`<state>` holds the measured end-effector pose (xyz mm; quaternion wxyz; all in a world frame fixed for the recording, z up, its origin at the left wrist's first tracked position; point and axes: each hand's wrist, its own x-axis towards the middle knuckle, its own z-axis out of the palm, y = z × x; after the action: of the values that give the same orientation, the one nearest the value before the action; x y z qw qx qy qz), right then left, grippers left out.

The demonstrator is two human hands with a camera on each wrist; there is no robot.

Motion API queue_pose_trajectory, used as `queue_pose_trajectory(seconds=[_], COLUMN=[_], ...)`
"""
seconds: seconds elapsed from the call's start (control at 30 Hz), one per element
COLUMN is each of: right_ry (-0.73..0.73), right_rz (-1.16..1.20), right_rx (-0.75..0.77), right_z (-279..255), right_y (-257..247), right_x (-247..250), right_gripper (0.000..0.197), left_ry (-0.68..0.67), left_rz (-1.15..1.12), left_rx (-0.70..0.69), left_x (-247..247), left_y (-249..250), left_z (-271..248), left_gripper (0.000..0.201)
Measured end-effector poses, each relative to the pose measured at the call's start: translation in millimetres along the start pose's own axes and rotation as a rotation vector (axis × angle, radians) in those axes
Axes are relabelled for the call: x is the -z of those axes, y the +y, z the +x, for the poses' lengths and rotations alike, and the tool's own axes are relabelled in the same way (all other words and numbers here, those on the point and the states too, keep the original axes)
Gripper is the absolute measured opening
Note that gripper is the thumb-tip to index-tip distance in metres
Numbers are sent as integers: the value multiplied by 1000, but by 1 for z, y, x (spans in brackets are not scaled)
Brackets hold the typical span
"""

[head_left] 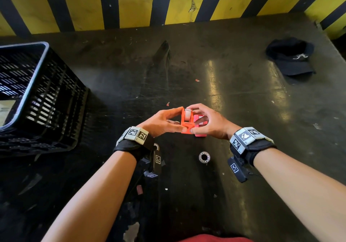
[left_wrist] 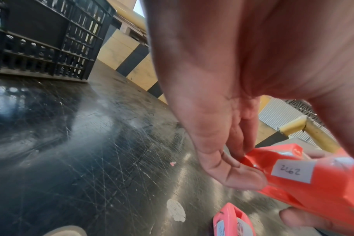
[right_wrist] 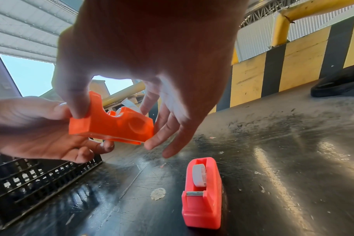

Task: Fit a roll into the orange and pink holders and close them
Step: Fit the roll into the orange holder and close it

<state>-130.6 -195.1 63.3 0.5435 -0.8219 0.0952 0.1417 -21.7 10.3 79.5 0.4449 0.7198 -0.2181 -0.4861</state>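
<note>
I hold the orange holder above the dark table, between both hands. My left hand grips its left side, and a white number label shows there in the left wrist view. My right hand pinches it with the thumb at one end and the fingers at the other. A white roll sits in its slot. The pink holder lies on the table under my right hand with a white roll in it. A loose roll lies nearer me.
A black slatted crate stands at the left. A black cap lies at the far right. A yellow and black striped wall closes off the back of the table. A round sticker is stuck to the tabletop.
</note>
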Motion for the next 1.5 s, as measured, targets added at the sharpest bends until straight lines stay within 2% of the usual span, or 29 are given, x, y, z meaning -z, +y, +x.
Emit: queue_pose_trajectory(seconds=[0.13, 0.2, 0.33, 0.47, 0.67, 0.9, 1.1, 1.3, 1.43, 1.5], right_ry=[22, 50, 61, 73, 72, 82, 89, 102, 127, 134], right_rz=[-2, -2, -26, -27, -15, -42, -75, -90, -92, -63], right_rx=[16, 16, 22, 32, 17, 13, 10, -18, -47, -59], right_z=[0, 1, 0, -1, 1, 1, 3, 4, 5, 5], right_y=[0, 2, 3, 6, 9, 6, 7, 6, 10, 12], right_x=[1, 2, 1, -5, -9, -11, -10, -6, -6, -6], right_gripper=[79, 79, 82, 86, 104, 108, 105, 109, 91, 88], left_ry=[47, 131, 311, 403, 448, 514, 512, 368, 286, 237], left_rz=[24, -5, 18, 164, 292, 417, 459, 383, 305, 293], left_rx=[-11, -53, -145, -186, -216, -217, -186, -131, -161, -165], left_x=[-1, -3, -6, -15, -20, -22, -23, -16, -12, -12], left_y=[2, 5, 7, 11, 11, 12, 16, 19, 17, 15], left_z=[1, 1, 2, 3, 7, 12, 12, 10, 7, 4], left_gripper=[95, 85, 53, 41, 30, 15, 13, 7, 3, 2])
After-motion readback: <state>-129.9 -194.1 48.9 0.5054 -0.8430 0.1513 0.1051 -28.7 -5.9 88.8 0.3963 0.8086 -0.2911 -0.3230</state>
